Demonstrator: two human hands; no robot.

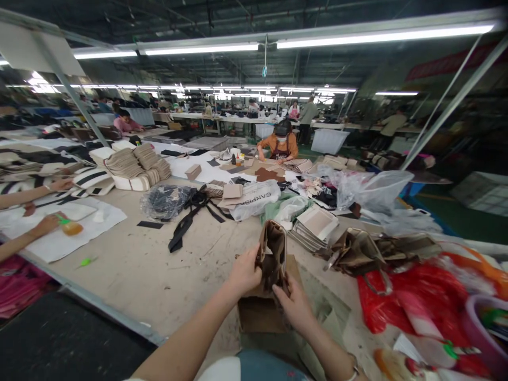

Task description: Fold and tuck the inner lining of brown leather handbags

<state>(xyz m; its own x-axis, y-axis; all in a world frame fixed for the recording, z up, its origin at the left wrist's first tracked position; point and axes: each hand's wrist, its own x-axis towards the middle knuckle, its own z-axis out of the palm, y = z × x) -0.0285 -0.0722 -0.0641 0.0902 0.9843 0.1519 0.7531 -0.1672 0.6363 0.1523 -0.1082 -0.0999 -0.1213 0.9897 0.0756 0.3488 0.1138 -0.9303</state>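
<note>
Long factory hall, strip lights [384,38] overhead, people at work at far benches. Pale worktable [194,291], scuffed and marked, fills the near middle.

Brown bag [273,256] at near centre, held mouth-up and open between the two hands, some pale material showing inside. Left hand [246,271] on its left side, fingers clamped on the wall near the rim. Right hand [296,306] lower, on its right side, thumb and fingers closed on the edge. Just below the bag, a brown box-like piece [262,317]; contact between the two cannot be told.

Left of centre, farther in: dark bundle in clear plastic [166,201], black straps [192,211] trailing beside it. Beyond the hands, a printed white plastic bag [257,200]; to its right, nearer, a stack of pale panels [313,228]. Right side: more brown bags [359,248], then red plastic [416,299] and a purple tub [472,323] at the near edge.

Far left, a co-worker's hand [47,225] on a bottle of amber liquid [71,228]. Across the table, a person in orange [291,145], bent over brown pieces.
</note>
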